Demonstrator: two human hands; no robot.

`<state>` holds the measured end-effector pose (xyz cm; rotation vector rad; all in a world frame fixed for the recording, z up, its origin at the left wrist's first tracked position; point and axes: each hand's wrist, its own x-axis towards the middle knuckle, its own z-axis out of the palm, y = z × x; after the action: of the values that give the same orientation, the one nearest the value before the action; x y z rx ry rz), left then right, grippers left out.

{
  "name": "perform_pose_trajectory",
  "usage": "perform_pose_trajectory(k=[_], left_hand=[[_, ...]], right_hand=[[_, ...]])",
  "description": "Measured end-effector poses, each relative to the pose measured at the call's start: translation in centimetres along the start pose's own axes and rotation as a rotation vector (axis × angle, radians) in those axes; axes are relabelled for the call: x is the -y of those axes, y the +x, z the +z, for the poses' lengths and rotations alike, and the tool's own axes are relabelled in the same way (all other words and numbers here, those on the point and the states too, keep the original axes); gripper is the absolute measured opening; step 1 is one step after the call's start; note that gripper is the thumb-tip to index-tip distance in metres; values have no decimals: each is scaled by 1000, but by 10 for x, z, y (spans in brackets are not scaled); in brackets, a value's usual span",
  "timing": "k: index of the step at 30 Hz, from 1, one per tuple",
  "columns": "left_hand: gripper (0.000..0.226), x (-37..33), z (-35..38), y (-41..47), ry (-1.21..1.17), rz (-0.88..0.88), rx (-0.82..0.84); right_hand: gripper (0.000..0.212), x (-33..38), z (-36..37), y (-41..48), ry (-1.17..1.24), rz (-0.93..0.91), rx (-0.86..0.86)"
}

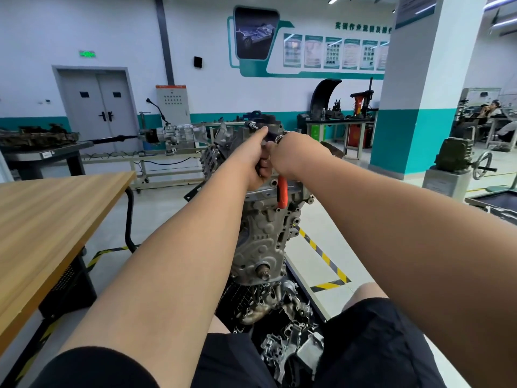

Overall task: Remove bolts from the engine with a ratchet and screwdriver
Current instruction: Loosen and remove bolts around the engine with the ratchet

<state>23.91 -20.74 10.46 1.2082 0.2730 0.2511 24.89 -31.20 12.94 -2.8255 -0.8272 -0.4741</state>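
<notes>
Workshop, engine (263,228) ahead | left hand (256,161) grips dark tool (272,136); shaft points away beyond fingertips | right hand (288,155) touching; grip hidden

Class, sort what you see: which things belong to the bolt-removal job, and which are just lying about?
In the job: engine, orange-handled tool, left hand, right hand.
Lying about: wooden table, gearbox on its stand, loose metal parts on the floor.

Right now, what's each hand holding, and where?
Right hand grips the orange-handled tool at its upper end; left hand holds a dark shaft, index finger along it.
</notes>
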Motion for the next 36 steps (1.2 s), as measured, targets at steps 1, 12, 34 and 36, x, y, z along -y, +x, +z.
perform_pose_trajectory(k=[1, 12, 34, 36], left_hand=[[62, 2, 2, -1, 3, -16, 6], [39, 9, 10, -7, -67, 46, 29], [68, 3, -3, -7, 14, 32, 31], [60, 3, -2, -8, -9, 28, 12]], right_hand=[[41, -1, 2, 0, -48, 1, 8], [28, -3, -2, -10, -455, -90, -263], [46, 7, -4, -3, -201, -98, 0], [43, 7, -5, -2, -192, -45, 2]])
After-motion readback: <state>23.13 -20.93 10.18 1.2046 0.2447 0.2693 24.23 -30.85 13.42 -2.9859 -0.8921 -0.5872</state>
